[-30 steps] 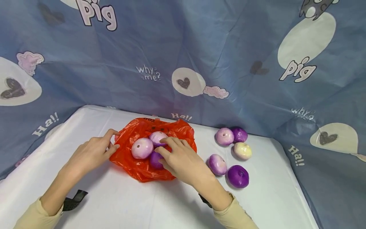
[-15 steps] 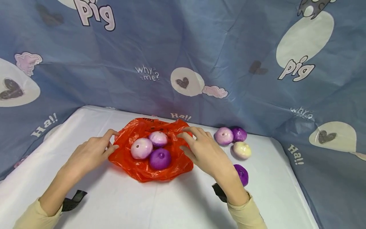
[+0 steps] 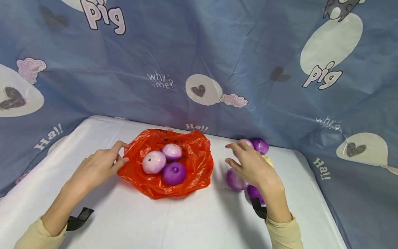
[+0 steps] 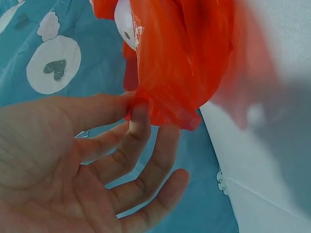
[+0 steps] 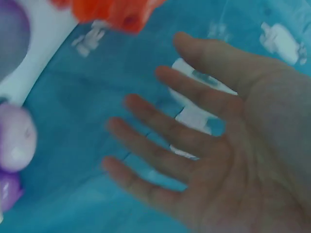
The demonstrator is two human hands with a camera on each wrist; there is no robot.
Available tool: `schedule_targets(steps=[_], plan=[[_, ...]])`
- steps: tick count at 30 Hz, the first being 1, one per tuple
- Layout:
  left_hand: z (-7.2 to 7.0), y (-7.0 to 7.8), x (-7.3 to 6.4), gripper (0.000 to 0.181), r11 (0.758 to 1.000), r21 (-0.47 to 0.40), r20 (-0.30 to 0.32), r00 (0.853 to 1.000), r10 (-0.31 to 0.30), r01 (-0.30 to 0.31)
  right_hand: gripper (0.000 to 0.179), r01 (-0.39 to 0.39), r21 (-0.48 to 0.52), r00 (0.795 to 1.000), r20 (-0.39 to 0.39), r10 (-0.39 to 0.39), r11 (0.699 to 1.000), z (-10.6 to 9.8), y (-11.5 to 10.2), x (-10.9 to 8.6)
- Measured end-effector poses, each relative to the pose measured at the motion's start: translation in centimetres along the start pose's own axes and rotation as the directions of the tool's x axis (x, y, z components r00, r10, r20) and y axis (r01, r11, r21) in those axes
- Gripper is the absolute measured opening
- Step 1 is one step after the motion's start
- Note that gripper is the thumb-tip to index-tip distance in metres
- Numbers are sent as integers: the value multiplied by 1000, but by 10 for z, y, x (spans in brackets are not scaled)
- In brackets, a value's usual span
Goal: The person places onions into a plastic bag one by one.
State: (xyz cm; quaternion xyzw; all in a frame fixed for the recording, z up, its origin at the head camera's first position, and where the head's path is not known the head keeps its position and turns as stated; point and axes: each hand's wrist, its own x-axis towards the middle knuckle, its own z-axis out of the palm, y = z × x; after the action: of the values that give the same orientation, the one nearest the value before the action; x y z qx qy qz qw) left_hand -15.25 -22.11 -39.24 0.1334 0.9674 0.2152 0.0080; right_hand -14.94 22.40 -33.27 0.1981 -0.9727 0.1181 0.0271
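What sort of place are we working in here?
Likely a makeshift tabletop recording setup, though the wider room is out of view: a blue cartoon-printed sheet screens off the white-covered table, where onions sit in a red plastic bag.

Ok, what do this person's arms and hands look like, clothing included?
The left hand and right hand are bare. Plain beige fabric sleeves cover part of the forearms, and a black, strap-like piece shows beside each forearm.
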Motion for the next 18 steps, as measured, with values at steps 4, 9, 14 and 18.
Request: schedule_targets(steps=[4,9,14,18], plan=[[3,0,2,45,1000,0,-3,1000,2,-2,43,-163,15,980,119,160,987,-6,31,-6],[5,-1,1,43,1000,-4,8,1000,4,-4,54,-271,20,944,201,262,962,-8,66,-12],[6,0,3,44,1000,-4,3,1000,17,-17,60,-350,24,910,248,333,937,-9,94,-20],[6,-2,5,45,1000,5,0,1000,24,-24,62,-378,15,896,256,362,926,-7,110,-23]])
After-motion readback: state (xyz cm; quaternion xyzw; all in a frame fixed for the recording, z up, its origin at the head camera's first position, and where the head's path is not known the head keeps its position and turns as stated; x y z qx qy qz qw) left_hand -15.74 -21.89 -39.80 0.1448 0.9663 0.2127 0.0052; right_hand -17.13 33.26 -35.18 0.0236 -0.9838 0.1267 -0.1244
